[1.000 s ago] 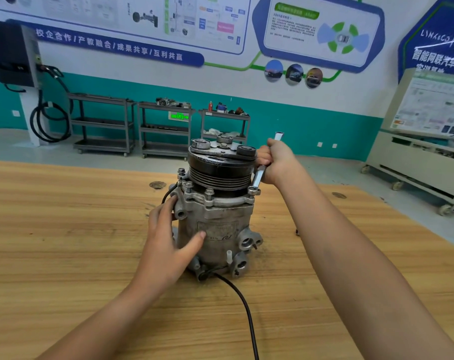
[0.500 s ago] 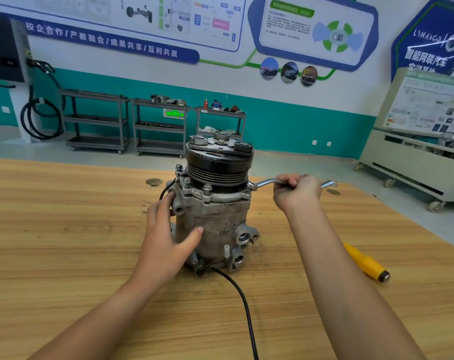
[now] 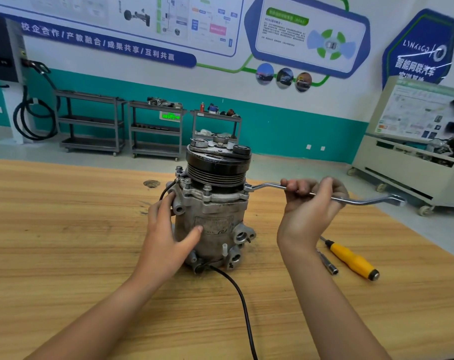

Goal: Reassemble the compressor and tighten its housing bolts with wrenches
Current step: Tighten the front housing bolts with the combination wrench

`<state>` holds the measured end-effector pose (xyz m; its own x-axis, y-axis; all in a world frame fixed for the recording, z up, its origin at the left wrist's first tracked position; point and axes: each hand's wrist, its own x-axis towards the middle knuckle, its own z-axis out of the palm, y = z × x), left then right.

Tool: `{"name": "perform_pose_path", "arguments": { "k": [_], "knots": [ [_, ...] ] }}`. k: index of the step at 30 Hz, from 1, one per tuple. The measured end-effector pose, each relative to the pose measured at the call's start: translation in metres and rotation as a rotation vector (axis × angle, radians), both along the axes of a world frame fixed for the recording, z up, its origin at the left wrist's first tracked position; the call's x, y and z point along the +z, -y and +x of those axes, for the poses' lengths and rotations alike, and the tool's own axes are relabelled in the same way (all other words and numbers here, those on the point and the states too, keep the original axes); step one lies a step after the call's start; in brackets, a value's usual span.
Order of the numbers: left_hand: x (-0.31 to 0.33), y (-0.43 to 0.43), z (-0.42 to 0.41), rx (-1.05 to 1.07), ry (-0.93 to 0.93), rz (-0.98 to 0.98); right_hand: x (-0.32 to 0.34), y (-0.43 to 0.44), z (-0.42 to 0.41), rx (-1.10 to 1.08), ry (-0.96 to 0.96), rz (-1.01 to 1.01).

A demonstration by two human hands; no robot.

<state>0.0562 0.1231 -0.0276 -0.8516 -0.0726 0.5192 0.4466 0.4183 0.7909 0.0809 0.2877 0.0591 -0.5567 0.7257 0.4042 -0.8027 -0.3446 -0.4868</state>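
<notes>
Left hand (image 3: 168, 229) presses flat on the compressor (image 3: 215, 219), grip released; right hand's (image 3: 309, 206) grip wraps the wrench (image 3: 266, 186).

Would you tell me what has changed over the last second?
The right hand swung the wrench clockwise, from pointing away to pointing right, its end kept on the housing bolt. The left hand stayed pressed against the compressor, which did not move.

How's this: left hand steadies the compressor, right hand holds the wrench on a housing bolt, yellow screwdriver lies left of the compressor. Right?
One slip. Head view shows the yellow screwdriver lying right of the compressor, not left. Left hand steadies the compressor, right hand holds the wrench on a housing bolt.
</notes>
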Motion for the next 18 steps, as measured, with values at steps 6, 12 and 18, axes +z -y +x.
{"name": "perform_pose_path", "arguments": {
  "k": [6,12,18],
  "knots": [
    [-0.002,0.000,-0.001,-0.003,-0.012,0.002,-0.025,-0.002,0.007,-0.121,-0.056,0.303],
    [-0.001,0.001,-0.002,0.002,-0.009,-0.020,-0.043,0.005,0.003,-0.484,-0.396,1.085],
    [0.000,0.002,-0.002,-0.016,-0.009,-0.012,-0.038,0.029,-0.006,-0.762,-0.500,1.349]
  ]
}}
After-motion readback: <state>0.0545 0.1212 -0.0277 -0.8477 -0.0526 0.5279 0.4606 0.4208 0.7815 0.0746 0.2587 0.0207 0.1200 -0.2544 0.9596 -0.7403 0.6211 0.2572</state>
